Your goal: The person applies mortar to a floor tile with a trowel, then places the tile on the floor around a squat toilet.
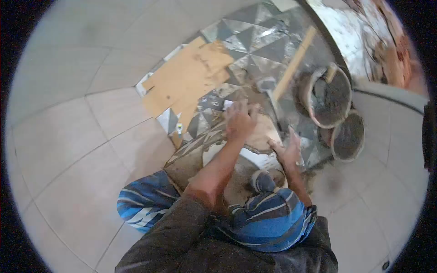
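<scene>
A beige, rough-edged slab like a cut tile (pixel 263 133) lies between my hands, in front of my crossed legs. My left hand (pixel 242 119) is over its upper left part, fingers bent toward the far edge. At the slab's right side is my right hand (pixel 289 151), thumb on the near corner and fingers along the side; the undersides of both grips are hidden. A white piece (pixel 260 158) shows just below the slab, over a grey-brown, mortar-like surface (pixel 239 182).
Flattened cardboard (pixel 184 75) lies on the triangle-patterned tile floor (pixel 255 34), with a small white-and-yellow item (pixel 180 128) near it. A wooden strip (pixel 295 63) lies to the right. Two dirty buckets stand farther right, one larger (pixel 314 113) and one smaller (pixel 335 148).
</scene>
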Tool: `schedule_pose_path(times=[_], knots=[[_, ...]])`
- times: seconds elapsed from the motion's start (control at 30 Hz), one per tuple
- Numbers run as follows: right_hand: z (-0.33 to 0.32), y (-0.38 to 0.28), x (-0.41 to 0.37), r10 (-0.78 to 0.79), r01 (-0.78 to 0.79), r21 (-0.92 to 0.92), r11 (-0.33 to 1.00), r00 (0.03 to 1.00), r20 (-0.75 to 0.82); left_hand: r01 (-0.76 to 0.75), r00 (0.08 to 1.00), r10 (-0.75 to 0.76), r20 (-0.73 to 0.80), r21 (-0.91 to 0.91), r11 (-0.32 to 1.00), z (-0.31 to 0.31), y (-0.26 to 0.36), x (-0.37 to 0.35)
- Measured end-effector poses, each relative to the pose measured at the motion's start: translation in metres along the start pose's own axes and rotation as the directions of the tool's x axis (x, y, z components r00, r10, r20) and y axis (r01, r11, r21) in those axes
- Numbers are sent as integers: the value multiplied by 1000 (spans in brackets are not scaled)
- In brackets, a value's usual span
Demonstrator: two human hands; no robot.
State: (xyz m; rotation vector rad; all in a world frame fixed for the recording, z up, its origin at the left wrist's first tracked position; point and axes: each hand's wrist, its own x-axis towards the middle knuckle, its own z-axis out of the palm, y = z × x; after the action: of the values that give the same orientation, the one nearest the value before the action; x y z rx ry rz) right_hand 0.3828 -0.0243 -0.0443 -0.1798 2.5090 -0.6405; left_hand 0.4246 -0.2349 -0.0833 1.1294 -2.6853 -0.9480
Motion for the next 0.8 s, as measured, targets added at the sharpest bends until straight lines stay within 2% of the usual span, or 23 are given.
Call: schedule_pose_path(times=[0.03, 0.1, 0.17, 0.23, 0.3, 0.37, 0.4, 0.5, 0.57, 0.67, 0.73, 0.8], knots=[[6, 12, -3, 32, -33, -8, 999, 999, -28, 20, 999, -21, 24, 48, 999, -5, 3, 0], [10, 22, -1, -53, 49, -57, 997, 996, -68, 1, 998, -6, 55, 81, 997, -4, 6, 8], [4, 17, 5, -40, 39, -8, 999, 998, -49, 26, 999, -30, 38, 118, 993, 2, -2, 8], [5, 19, 0, -92, 93, 18, 995, 994, -65, 31, 993, -40, 110, 84, 996, 0, -6, 5], [7, 19, 1, -91, 92, 8, 996, 993, -70, 36, 997, -39, 61, 52, 998, 2, -6, 9], [11, 25, 0, -76, 77, 5, 997, 992, -105, 17, 997, -21, 77, 59, 998, 3, -5, 10], [8, 27, 4, -110, 112, 25, 993, 991, -72, -3, 998, 0, 61, 52, 999, 2, -4, 11], [12, 29, 5, -113, 109, -59, 992, 992, -63, -20, 997, 14, 80, 69, 997, -1, -4, 10], [7, 28, 4, -86, 83, -38, 996, 995, -60, -34, 995, 25, 95, 91, 995, 1, -3, 9], [6, 23, 5, -69, 69, -4, 998, 994, -80, -26, 992, 17, 125, 70, 997, 2, -8, 12], [-2, 17, 8, -99, 99, 24, 995, 995, -9, 2, 995, -8, 97, 65, 998, 1, -4, 10], [0, 19, 6, -63, 63, -4, 998, 998, -12, 18, 992, -24, 123, 56, 998, 1, -2, 9]])
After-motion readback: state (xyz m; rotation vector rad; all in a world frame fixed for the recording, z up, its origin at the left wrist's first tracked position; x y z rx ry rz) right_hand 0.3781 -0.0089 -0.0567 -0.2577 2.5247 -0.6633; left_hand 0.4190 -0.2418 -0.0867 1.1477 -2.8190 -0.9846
